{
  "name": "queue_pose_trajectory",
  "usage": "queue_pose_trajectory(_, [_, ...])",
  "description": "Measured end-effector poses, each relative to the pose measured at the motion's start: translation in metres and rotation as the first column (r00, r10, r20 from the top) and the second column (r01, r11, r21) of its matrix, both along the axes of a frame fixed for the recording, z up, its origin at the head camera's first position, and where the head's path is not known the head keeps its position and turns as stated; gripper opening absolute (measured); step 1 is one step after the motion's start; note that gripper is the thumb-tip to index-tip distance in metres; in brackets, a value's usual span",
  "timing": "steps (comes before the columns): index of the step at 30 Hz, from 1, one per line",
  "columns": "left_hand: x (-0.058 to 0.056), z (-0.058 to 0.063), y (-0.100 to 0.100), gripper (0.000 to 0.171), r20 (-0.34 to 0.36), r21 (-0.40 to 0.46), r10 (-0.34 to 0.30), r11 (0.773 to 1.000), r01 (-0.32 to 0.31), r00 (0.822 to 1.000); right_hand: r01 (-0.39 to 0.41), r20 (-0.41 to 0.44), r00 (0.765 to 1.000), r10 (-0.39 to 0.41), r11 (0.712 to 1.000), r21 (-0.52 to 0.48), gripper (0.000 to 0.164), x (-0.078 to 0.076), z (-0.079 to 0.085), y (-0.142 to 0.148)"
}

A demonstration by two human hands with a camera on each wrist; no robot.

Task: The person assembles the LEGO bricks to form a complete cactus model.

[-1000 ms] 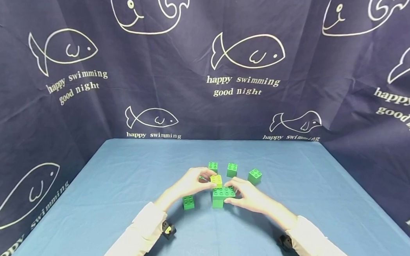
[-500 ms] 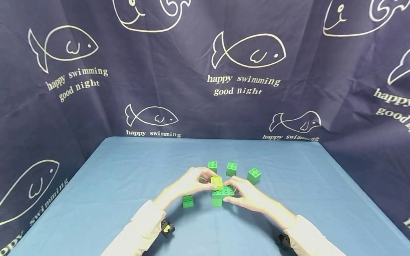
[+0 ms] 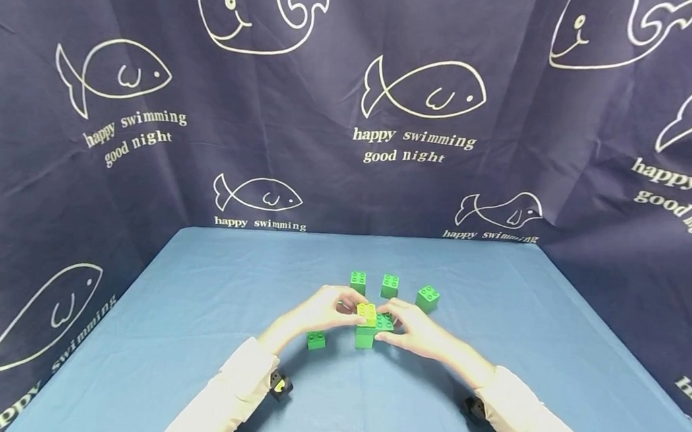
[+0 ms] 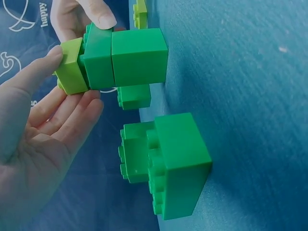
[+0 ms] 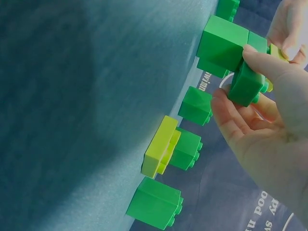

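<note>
My left hand (image 3: 324, 308) pinches a small yellow-green toy brick (image 3: 366, 314) between thumb and fingers, over the left end of a long green brick (image 3: 384, 322). That long brick lies across the top of a green block (image 3: 365, 339), and its right end overhangs. In the left wrist view, green studs show in a narrow gap between the yellow-green brick (image 4: 72, 67) and the green brick (image 4: 99, 57) below it. My right hand (image 3: 415, 330) grips the long brick's overhanging end, thumb on the near side and fingers behind, as the right wrist view shows.
Behind the hands stand green bricks at the left (image 3: 358, 282), middle (image 3: 390, 285) and right (image 3: 427, 299). Another green brick (image 3: 316, 340) sits by my left wrist. The right wrist view shows a second yellow-green brick (image 5: 159, 148) on the blue-covered table (image 3: 248, 263). A patterned curtain (image 3: 325, 162) surrounds the table.
The left hand has lowered the yellow-green brick slightly, nearer to me, onto the long brick's left end. The right hand keeps its grip almost unmoved.
</note>
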State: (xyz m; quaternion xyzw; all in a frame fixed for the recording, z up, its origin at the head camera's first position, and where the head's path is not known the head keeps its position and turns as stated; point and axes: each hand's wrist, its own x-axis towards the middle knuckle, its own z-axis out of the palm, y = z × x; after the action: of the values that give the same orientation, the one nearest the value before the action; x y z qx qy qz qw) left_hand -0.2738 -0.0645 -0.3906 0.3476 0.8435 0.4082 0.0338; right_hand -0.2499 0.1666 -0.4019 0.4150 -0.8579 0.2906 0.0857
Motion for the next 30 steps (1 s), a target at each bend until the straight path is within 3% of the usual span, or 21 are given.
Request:
queue_pose_trajectory(21, [-0.0001, 0.0026, -0.0006, 0.029, 0.013, -0.009, -0.005, 1.0, 0.005, 1.0, 0.015, 0.011, 1.0, -0.014, 1.0, -0.004, 0.035, -0.0034, -0.0023, -0.0026])
queue_pose_trajectory(30, [-0.0002, -0.0025, -0.0015, 0.03, 0.021, 0.013, -0.013, 1.0, 0.013, 1.0, 0.006, -0.001, 1.0, -0.006, 1.0, -0.007, 0.033, -0.0002, -0.0018, -0.0037])
